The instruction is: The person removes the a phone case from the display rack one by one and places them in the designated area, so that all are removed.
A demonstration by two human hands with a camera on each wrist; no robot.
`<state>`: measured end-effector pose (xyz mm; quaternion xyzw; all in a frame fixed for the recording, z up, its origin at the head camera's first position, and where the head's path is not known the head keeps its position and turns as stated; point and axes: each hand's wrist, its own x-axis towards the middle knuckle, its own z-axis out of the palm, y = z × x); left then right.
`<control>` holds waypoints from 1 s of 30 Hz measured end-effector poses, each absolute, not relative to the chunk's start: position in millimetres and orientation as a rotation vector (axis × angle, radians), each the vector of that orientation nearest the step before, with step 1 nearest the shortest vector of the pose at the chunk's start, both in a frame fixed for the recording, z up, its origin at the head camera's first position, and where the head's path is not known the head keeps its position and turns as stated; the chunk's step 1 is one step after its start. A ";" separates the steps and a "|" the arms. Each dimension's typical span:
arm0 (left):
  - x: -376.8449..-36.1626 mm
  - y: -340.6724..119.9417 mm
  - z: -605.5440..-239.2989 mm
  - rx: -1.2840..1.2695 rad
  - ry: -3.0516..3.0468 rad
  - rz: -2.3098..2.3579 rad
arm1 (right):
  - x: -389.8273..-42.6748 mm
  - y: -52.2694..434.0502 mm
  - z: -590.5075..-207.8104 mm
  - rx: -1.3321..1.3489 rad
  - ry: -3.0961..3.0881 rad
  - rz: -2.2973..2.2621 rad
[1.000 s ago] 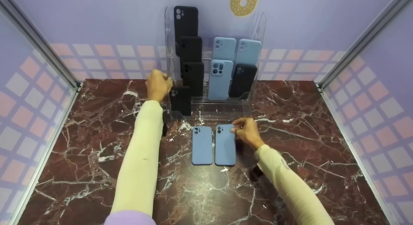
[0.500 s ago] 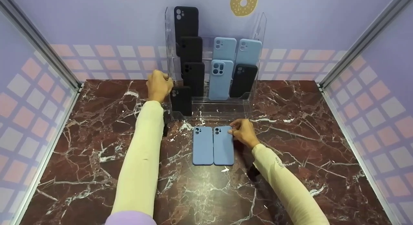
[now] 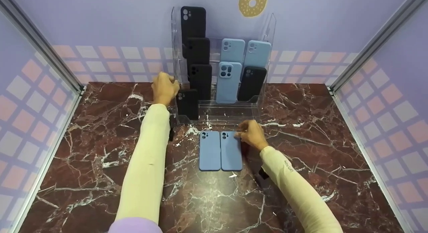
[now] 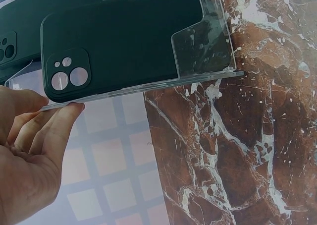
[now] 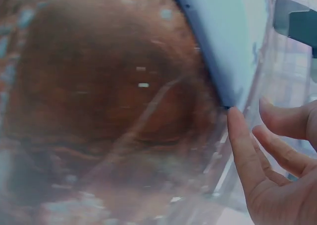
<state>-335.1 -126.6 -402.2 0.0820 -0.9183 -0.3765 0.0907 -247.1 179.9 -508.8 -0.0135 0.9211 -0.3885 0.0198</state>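
My left hand (image 3: pixel 164 89) pinches the left side edge of a clear tiered display stand (image 3: pixel 230 113). The left wrist view has its thumb and fingers on that edge (image 4: pixel 148 87), next to a black phone case (image 4: pixel 129 41) in the lowest tier. Two blue phone cases lie side by side on the table before the stand: a left case (image 3: pixel 210 152) and a right case (image 3: pixel 231 154), long edges together. My right hand (image 3: pixel 252 134) is at the right case's upper right corner. One fingertip (image 5: pixel 237 115) meets that corner, while the thumb stands apart from it.
More black cases (image 3: pixel 200 81) lean in the stand's left column. On its right are light blue cases (image 3: pixel 229 86) and another black one (image 3: pixel 252 84). Patterned walls enclose the dark red marbled tabletop (image 3: pixel 100 142) at the back and both sides.
The right blue case has slid left until it lies against the other one. My right hand has moved left with it, and its thumb has come off the case. My left hand stays put.
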 end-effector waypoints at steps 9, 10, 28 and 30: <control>-334.7 -125.6 -401.4 0.246 -2.724 -1.103 | -263.3 139.2 -469.3 -0.216 2.944 -1.154; -334.9 -125.0 -401.2 0.249 -2.726 -1.103 | -265.2 133.6 -465.5 -0.244 2.953 -1.154; -333.5 -125.2 -401.5 0.261 -2.706 -1.118 | -290.3 57.8 -439.9 -0.498 2.889 -1.344; -334.2 -125.4 -401.8 0.264 -2.709 -1.118 | -291.6 52.6 -440.7 -0.516 2.866 -1.380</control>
